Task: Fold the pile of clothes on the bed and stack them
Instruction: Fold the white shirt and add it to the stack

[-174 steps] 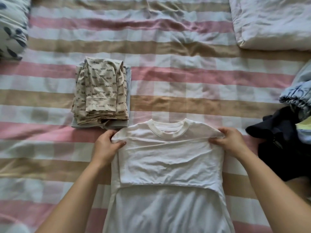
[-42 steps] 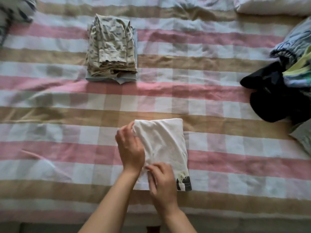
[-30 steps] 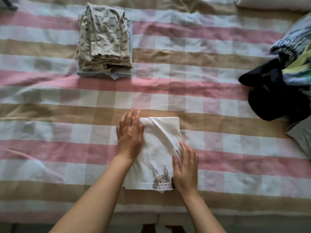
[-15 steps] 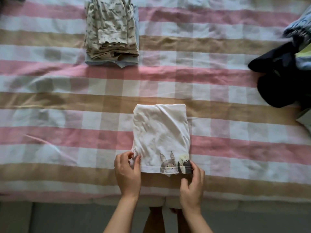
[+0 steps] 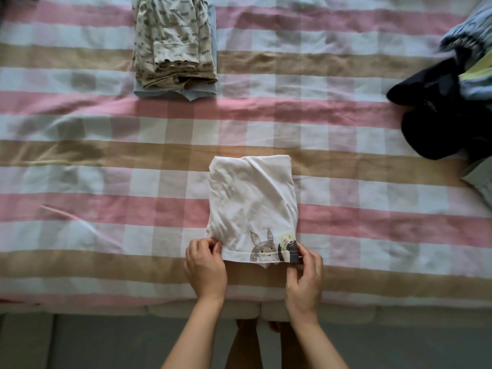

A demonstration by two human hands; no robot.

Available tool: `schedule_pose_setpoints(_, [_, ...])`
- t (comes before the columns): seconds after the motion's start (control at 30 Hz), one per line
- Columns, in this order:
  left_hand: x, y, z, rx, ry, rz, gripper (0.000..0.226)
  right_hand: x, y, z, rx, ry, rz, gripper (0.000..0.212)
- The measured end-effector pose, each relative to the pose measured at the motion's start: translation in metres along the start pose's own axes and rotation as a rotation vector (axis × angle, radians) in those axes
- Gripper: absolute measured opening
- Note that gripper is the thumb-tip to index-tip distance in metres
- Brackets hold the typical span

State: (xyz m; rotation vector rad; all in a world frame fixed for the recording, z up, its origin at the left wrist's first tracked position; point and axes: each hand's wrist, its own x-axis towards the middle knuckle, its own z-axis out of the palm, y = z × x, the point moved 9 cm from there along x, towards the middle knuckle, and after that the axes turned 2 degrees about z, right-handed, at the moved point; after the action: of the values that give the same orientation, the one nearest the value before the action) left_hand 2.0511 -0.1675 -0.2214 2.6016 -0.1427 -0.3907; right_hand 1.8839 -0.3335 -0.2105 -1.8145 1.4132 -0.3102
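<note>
A white T-shirt, folded into a narrow rectangle with a rabbit print at its near edge, lies flat on the checked bed cover. My left hand pinches its near left corner. My right hand pinches its near right corner by the print. A stack of folded clothes, a beige patterned piece on a light blue one, sits at the far left. The unfolded pile, dark and light blue garments, lies at the right edge.
The bed's near edge runs just below my hands, with grey floor beyond it. My feet show between my forearms. Bare bed cover stretches between the white shirt and the folded stack.
The shirt went from half folded, neck showing, to a narrow rectangle with the print up. My hands slid from pressing its top down to its near corners, which they now pinch.
</note>
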Motion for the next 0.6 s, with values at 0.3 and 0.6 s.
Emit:
schedule_pose_setpoints(0.3, [0.006,-0.006,-0.032,-0.100,0.153,0.066,0.007,0.003,-0.007,-0.006,-0.143,-0.035,-0.198,0.032])
schedule_pose_setpoints(0.6, [0.015,0.108,0.022,0.088,-0.145,0.700,0.061,0.037,-0.061,0.019,-0.240,-0.104,-0.380,0.044])
